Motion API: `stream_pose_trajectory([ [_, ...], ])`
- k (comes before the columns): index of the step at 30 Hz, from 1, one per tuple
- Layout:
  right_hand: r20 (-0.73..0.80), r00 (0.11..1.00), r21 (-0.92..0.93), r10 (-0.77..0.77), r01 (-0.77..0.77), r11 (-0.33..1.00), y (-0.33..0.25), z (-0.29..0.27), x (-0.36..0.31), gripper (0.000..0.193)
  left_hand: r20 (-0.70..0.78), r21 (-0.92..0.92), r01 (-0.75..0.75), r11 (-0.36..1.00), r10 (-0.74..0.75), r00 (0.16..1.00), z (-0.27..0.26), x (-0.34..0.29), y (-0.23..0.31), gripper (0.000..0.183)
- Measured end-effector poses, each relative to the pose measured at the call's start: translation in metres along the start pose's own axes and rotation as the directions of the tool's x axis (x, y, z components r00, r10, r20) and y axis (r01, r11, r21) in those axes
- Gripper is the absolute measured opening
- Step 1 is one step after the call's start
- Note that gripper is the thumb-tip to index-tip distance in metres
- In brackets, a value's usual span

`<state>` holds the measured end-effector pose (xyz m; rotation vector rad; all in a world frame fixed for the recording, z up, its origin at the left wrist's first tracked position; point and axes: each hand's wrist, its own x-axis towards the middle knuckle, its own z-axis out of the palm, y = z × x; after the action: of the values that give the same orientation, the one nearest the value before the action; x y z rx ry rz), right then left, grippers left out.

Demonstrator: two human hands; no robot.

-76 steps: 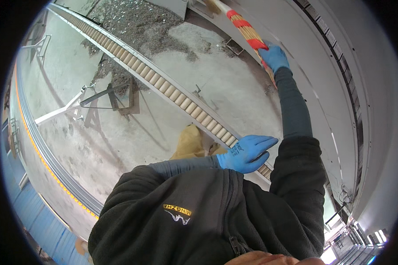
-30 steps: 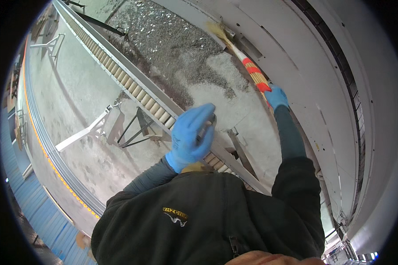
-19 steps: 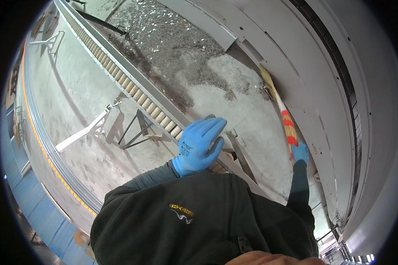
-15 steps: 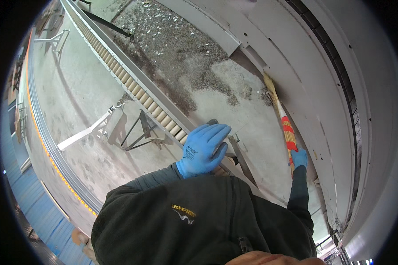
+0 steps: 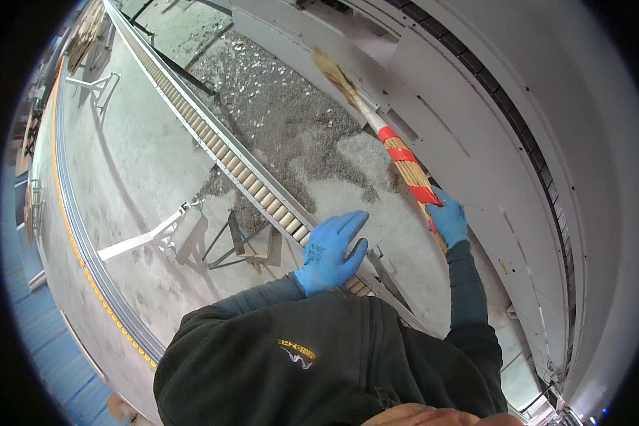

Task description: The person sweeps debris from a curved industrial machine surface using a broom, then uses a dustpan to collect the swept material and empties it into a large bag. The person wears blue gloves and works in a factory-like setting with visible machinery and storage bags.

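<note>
My right hand (image 5: 449,219), in a blue glove, is closed round the lower handle of a straw broom (image 5: 410,169). The handle is straw-coloured, wrapped with red bands. Its bristles (image 5: 331,74) point up and to the left, against or close before the pale machine side (image 5: 433,85); whether they touch I cannot tell. My left hand (image 5: 331,254), gloved in blue too, lies over the narrow roller conveyor (image 5: 255,186) with fingers stretched and thumb apart, holding nothing. Dark grit with pale chips (image 5: 270,92) covers the floor between conveyor and machine.
Left of the conveyor, a white support leg (image 5: 138,240) and a dark metal stand (image 5: 227,245) stand on the concrete floor. Farther left runs a long rail with an orange edge (image 5: 78,248). The machine wall curves along the right side.
My right hand has moved up and left with the broom, and the bristles have swung up along the machine side. My left hand stays over the conveyor, its fingers a little more spread.
</note>
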<state>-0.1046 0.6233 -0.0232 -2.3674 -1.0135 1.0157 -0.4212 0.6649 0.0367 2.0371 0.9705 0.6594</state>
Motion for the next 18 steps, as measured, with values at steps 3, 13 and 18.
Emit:
stream_pose_trajectory([
  [3,0.001,1.000,0.181,0.007,-0.007,0.983,-0.020,-0.023,-0.044,0.055,-0.049,-0.036,0.092,0.995,-0.093,0.994,0.010,0.006,0.002,0.064],
  [13,-0.216,0.967,0.577,0.134,0.015,0.817,0.031,-0.062,-0.176,0.051,0.668,-0.671,0.718,0.186,-0.268,0.694,0.129,0.176,0.035,0.087],
  [18,-0.275,0.912,0.705,0.306,-0.025,0.708,0.154,-0.075,-0.331,0.052,0.620,-0.502,0.709,0.494,-0.365,0.694,0.328,0.102,0.158,0.048],
])
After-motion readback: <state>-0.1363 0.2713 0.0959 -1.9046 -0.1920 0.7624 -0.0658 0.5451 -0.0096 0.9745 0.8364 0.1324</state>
